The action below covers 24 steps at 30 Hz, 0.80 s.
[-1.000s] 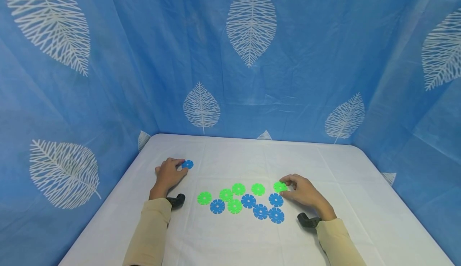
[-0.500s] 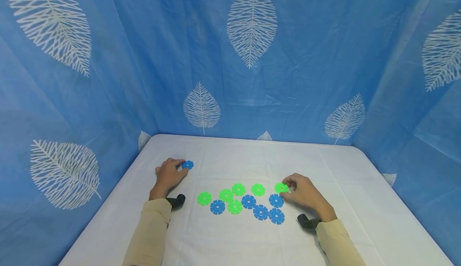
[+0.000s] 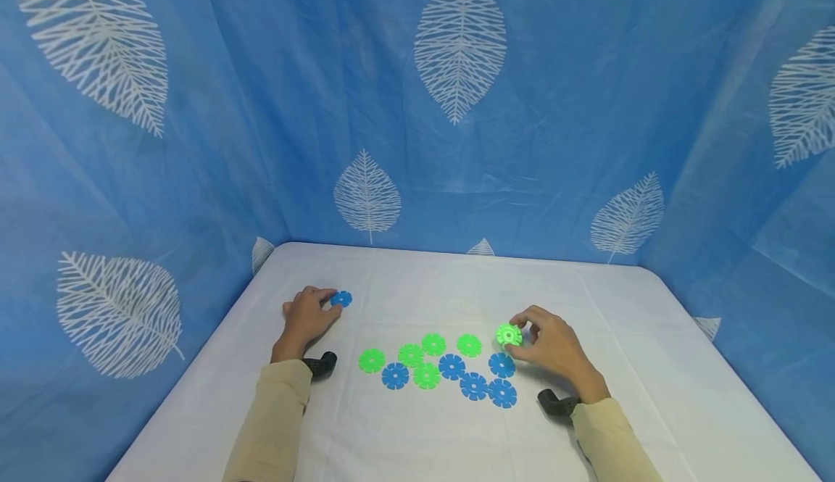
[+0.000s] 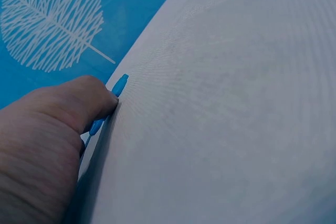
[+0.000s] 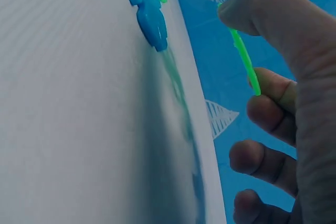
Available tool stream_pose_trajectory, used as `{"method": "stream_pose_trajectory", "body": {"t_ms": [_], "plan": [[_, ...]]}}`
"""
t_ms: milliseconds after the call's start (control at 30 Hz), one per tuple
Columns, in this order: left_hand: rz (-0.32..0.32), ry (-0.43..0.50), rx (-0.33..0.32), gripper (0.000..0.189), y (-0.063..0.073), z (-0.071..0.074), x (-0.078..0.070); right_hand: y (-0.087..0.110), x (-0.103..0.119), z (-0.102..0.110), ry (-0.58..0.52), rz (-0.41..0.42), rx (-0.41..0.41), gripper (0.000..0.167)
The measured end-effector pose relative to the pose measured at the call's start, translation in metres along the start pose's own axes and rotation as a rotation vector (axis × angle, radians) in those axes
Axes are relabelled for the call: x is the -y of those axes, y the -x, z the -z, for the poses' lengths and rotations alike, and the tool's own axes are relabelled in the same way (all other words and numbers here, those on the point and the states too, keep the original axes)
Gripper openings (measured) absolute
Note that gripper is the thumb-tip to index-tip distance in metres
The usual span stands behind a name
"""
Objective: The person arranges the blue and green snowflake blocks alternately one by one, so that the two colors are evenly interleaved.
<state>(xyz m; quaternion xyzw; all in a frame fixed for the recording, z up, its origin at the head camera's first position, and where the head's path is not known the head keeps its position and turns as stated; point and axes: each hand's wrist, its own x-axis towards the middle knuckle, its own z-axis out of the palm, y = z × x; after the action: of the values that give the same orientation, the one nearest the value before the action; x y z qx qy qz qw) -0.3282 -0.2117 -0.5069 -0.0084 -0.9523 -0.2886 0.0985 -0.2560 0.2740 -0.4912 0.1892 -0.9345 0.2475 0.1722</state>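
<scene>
My left hand [image 3: 309,320] rests at the far left of the white table, thumb and index finger pinching the edge of a blue notched plastic disc [image 3: 341,298]. In the left wrist view that disc [image 4: 121,85] shows edge-on beyond the thumb. On the right, my right hand [image 3: 551,341] pinches a green notched disc [image 3: 509,334] between thumb and fingers. The right wrist view has this green disc [image 5: 244,61] edge-on, raised off the tabletop, with the other fingers loosely curled below. A loose blue disc [image 3: 501,365] lies just in front of the right hand's thumb.
Several more green discs [image 3: 372,360] and blue discs [image 3: 395,376] lie flat in a loose cluster on the white tablecloth [image 3: 404,438] between the hands. Some overlap or touch. A blue curtain [image 3: 417,199] with white leaf prints hangs behind the table and at both sides.
My right hand has lifted the green disc off the table and tilted it toward the camera. The left hand and its blue disc have stayed in place.
</scene>
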Motion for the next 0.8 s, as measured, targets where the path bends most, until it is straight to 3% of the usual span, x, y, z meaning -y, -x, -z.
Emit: {"method": "stream_pose_trajectory", "body": {"t_ms": [533,800], "plan": [[0.007,-0.001,0.006,0.048,-0.001,0.003,-0.003,-0.062,0.037,-0.029,-0.095,0.065,-0.002,0.037],[0.003,0.005,0.012,0.048,0.002,0.002,-0.002,-0.089,0.068,-0.057,-0.091,-0.028,0.009,0.042]]}}
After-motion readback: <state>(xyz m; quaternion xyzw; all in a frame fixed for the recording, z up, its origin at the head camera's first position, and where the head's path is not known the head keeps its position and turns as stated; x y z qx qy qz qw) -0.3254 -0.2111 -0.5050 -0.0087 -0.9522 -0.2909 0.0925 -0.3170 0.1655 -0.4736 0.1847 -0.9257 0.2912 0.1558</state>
